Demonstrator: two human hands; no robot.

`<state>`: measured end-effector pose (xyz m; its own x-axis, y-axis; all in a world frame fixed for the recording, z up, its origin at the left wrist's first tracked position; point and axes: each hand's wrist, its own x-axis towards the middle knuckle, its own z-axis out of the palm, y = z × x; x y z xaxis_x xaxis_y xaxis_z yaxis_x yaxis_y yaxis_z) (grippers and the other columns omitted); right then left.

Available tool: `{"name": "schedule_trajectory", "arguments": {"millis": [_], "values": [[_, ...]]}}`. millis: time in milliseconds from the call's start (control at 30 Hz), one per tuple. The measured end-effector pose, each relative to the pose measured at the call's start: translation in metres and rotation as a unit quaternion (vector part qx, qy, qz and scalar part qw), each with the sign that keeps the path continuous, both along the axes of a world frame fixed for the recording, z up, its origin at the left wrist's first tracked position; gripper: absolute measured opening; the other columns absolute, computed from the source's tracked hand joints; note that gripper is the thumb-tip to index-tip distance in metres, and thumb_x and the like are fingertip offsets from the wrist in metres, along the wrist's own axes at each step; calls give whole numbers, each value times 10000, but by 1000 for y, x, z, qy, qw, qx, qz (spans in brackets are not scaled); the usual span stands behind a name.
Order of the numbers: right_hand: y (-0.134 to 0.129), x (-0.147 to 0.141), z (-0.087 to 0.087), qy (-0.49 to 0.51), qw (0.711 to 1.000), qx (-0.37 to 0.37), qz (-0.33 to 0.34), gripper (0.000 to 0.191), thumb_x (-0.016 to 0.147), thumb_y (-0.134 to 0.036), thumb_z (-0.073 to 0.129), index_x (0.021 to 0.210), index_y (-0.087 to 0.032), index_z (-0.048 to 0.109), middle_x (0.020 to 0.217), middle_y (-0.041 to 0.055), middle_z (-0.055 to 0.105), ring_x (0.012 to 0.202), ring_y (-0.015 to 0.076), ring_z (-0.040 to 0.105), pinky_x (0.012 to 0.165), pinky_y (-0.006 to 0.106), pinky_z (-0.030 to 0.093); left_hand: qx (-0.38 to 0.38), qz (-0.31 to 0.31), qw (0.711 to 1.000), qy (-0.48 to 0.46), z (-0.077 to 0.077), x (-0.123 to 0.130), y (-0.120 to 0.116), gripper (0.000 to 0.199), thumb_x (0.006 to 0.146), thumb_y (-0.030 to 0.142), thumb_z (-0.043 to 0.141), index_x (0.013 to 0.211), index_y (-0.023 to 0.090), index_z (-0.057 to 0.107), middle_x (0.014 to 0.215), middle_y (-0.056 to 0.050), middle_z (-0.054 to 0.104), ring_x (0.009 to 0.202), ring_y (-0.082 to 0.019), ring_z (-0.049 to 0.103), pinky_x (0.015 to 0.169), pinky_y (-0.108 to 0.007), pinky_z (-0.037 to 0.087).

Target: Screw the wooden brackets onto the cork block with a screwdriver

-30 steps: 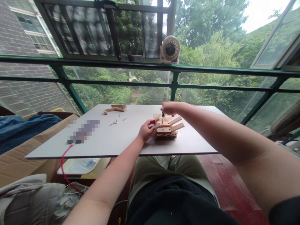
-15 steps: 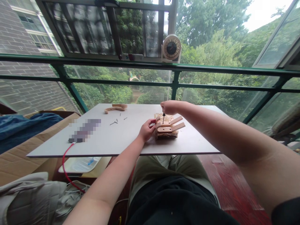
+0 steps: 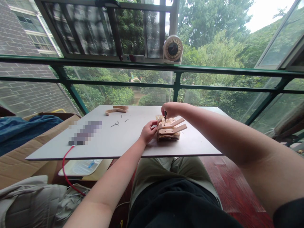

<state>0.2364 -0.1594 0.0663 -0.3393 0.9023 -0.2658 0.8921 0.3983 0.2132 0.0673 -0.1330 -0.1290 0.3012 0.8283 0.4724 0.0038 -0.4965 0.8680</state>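
Note:
My right hand (image 3: 170, 109) is closed round the dark handle of a screwdriver (image 3: 165, 117), held upright. Its shaft points down to the farther of two curved wooden hooks (image 3: 169, 124). The nearer wooden hook (image 3: 169, 130) has dark holes along its flat part. Both hooks lie side by side on a rough, layered block (image 3: 169, 137), their straight ends sticking out to the right. Against the rounded left ends, my left hand (image 3: 150, 130) is closed, gripping the hook and block from the side; its fingertips are partly hidden.
The block stands on a white table (image 3: 133, 142). More curved wooden pieces (image 3: 117, 110) lie at its far left, with several loose screws (image 3: 118, 122) in front. A blurred dark device (image 3: 85, 134) with a red cable (image 3: 63, 166) lies at the left. A small round fan (image 3: 173, 48) stands on the railing.
The right hand has turned slightly on the screwdriver, and more of the handle shows. The left hand, hooks and block keep their places.

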Motion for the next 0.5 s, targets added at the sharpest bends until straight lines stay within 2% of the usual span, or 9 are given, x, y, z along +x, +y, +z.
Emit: {"name": "schedule_trajectory", "arguments": {"millis": [200,500], "values": [[2,1,-2,5,1000,-21,-7,344,944,-363,593,1227,-167,602,1224,89,623,1034,213,634,875,418,550,4,2,1000,1,-1,0,1,457,821,446,672,1192,185,618,1232,-93,673,1154,-248,639,974,-383,538],[0,-7,6,-29,994,-69,-75,343,938,-371,602,1198,-148,615,1199,86,635,1027,219,640,871,417,551,6,4,1000,6,-1,0,0,456,825,436,666,1208,194,615,1237,-89,669,1126,-245,651,958,-386,548]]}}
